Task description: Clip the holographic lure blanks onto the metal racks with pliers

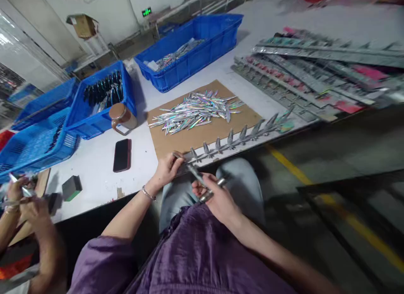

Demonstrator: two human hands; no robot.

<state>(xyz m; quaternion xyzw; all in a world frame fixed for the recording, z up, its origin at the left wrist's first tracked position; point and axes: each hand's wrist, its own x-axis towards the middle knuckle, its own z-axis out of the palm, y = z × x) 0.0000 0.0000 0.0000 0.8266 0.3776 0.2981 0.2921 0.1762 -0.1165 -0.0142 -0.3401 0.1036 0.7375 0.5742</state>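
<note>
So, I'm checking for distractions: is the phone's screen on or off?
Off, it seems: the phone lies face up on the white table, its face black and unlit.

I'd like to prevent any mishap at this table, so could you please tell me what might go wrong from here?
The metal tool in the right hand is close to the left hand, so a slip might pinch it. The strip of upright pieces lies along the near edge of the table; a knock could tip it off. The phone lies near the mug, so a toppled mug might strike it.
</note>
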